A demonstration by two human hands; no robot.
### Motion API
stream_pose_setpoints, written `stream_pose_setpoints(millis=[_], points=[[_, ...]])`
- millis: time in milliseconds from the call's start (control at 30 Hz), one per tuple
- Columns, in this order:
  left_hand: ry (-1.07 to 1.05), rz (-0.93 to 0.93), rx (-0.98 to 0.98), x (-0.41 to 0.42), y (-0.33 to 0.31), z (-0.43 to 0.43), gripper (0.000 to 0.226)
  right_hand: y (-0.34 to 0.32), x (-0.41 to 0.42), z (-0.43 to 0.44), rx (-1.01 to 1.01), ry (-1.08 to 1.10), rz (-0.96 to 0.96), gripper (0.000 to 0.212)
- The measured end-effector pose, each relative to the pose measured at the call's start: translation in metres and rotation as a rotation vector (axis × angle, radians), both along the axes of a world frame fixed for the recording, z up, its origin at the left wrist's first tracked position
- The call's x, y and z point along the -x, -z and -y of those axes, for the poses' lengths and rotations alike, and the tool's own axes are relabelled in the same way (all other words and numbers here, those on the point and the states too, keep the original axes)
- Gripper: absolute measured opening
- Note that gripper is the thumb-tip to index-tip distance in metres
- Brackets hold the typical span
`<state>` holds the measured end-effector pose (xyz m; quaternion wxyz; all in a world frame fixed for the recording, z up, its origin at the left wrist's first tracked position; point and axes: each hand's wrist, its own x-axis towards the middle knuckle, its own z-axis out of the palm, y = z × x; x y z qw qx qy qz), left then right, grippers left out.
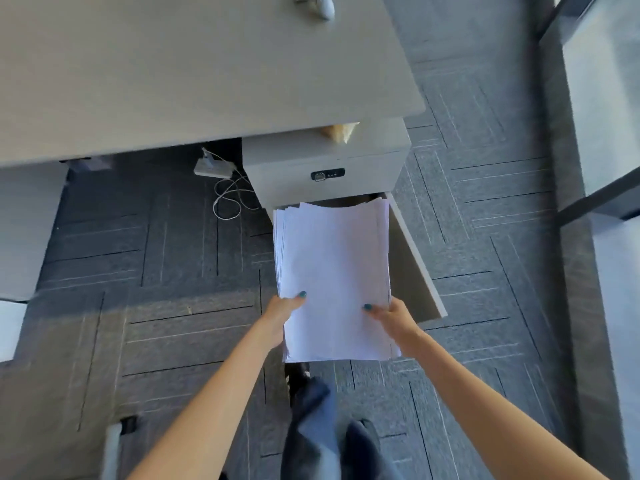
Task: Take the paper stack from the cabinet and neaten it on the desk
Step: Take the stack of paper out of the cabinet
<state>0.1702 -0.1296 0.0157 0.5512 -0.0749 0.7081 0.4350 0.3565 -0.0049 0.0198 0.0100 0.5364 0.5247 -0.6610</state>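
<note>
Both hands hold the paper stack [334,278] in the air, in front of the open cabinet [325,168]. The left hand [282,311] and right hand [393,318] each grip a side, thumbs on top. No words can be read anywhere.

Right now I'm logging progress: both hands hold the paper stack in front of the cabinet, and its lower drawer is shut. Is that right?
Not quite. The head view shows the lower drawer pulled open, not shut. The rest stands: the left hand and the right hand hold the paper stack in front of the cabinet.
</note>
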Motion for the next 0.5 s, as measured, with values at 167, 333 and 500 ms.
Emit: stream_pose_setpoints(millis=[167, 333, 500], points=[[-0.025, -0.044, -0.099, -0.004, -0.099, 0.015, 0.039, -0.094, -0.003, 0.013, -0.074, 0.005, -0.085, 0.029], [-0.027, -0.125, -0.203, 0.025, -0.188, 0.021, 0.043, -0.178, 0.029, 0.012, -0.132, -0.022, -0.167, 0.028], [-0.064, -0.185, -0.295, 0.074, -0.26, 0.015, 0.04, -0.246, 0.087, -0.005, -0.215, -0.069, -0.245, 0.032]])
